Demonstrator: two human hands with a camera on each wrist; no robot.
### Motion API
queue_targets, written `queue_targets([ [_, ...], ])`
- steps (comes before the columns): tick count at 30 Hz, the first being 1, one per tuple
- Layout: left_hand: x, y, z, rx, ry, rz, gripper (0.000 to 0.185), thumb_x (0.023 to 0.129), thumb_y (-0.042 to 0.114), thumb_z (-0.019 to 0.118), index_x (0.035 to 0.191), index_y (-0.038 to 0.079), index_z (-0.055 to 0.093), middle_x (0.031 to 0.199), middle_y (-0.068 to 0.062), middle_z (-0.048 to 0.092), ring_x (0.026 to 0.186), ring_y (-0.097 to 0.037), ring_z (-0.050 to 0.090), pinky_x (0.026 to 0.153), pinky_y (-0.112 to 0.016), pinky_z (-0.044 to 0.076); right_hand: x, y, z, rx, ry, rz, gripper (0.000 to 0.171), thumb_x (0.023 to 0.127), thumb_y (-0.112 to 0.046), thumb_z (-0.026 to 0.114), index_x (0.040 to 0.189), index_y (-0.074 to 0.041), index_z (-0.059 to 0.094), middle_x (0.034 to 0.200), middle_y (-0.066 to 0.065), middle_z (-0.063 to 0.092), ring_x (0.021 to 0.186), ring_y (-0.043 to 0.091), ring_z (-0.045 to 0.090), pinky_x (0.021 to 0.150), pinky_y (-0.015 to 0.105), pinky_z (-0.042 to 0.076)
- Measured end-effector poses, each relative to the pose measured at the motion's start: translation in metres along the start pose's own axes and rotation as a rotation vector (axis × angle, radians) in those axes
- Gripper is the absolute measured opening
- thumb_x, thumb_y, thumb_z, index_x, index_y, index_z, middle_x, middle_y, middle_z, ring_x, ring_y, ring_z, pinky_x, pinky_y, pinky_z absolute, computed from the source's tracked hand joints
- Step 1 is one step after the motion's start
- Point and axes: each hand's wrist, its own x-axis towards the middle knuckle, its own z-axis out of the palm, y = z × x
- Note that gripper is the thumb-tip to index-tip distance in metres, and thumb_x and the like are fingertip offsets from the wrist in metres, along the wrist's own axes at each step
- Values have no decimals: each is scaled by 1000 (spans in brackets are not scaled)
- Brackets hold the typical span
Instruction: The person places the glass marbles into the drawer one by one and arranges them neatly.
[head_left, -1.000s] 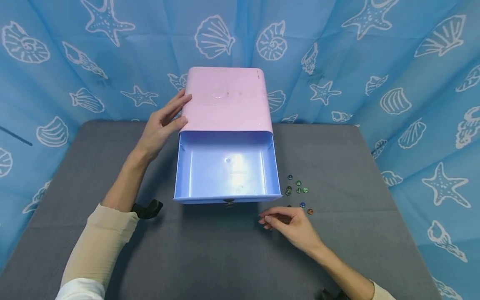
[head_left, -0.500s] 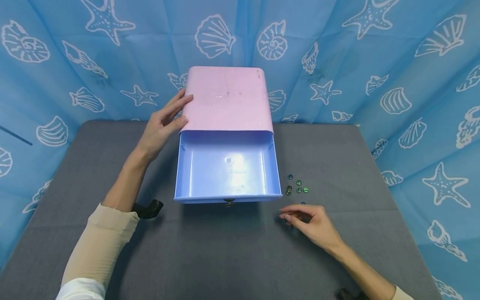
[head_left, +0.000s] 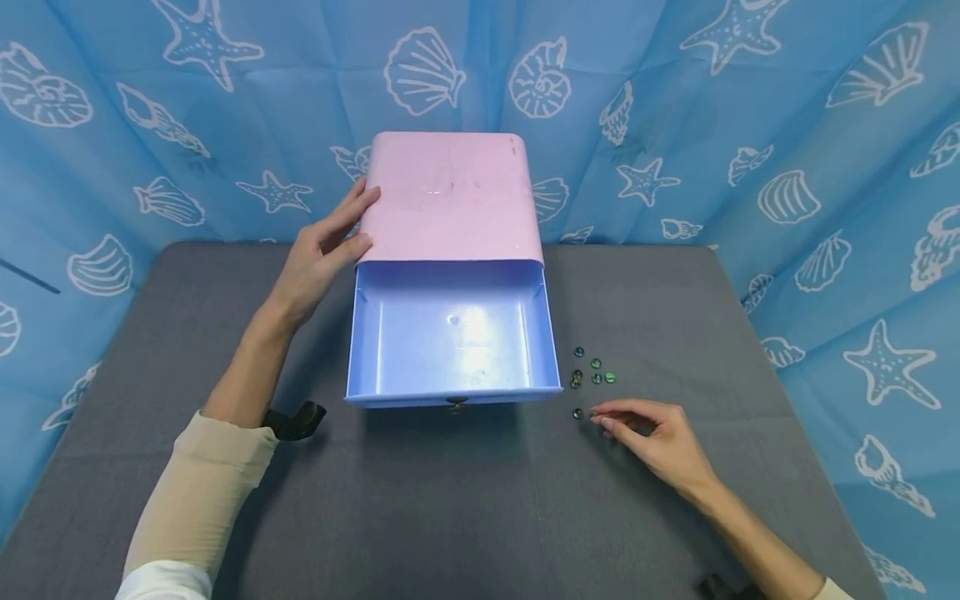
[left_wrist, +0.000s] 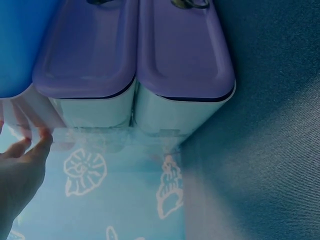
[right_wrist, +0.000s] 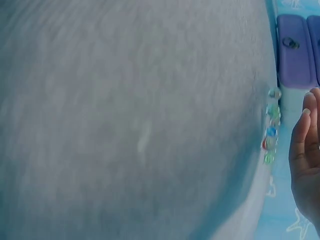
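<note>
The pink box (head_left: 453, 196) stands on the grey table (head_left: 660, 317) with its top blue drawer (head_left: 412, 342) pulled out toward the person; a small metal clasp (head_left: 457, 402) sits at the middle of the drawer's front edge. On the box's top, near the far right corner, is a small dark mark (head_left: 514, 151) — too small to read, if it is lettering at all — and paler scuffs lie around the middle. The curtain (head_left: 480, 50) behind carries printed white outlines of shells and starfish.

The left hand (head_left: 313, 254) rests against the box's left side, fingers extended and spread, thumb lower down near the front edge of the pink top. From the left wrist, two purple fronts (left_wrist: 185, 50) of lower drawers show side by side in that turned view, both pushed in, with metal fittings partly cut off at the upper edge.

The right hand (head_left: 663, 437) is low over the table to the right of the drawer, thumb and forefinger close together beside a dark marble (head_left: 577, 413); I cannot tell whether they grip another one. Just beyond lies a loose group of marbles (head_left: 596, 364), some green, some dark, near the drawer's right side. In the right wrist view, blue and reddish ones show among them, close to the fingers — their surface details are blurred
</note>
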Motion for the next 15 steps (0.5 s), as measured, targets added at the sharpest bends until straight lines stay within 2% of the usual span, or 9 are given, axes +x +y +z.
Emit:
queue_targets([
  [6,-1,2,0,-11,-7,3,53,96,9,57,149,9,46,165,-5,20,151,-14,16,120,-46,20,-1,6,-11,-29,49,25,21,88,10,66,108,5,72,100,18,74,83,27,72,68,29,58],
  [10,-1,1,1,-19,-20,14,55,96,9,57,150,9,44,165,-5,19,151,-14,14,120,-48,18,-4,10,-15,-81,79,39,20,89,7,68,108,2,73,101,14,74,86,25,72,72,24,56],
  [15,-1,-1,2,-17,-24,22,57,96,10,57,151,9,42,165,-1,20,151,-13,12,121,-43,18,-8,14,-19,-115,102,76,22,89,5,68,109,-2,73,101,14,74,86,25,71,71,23,56],
])
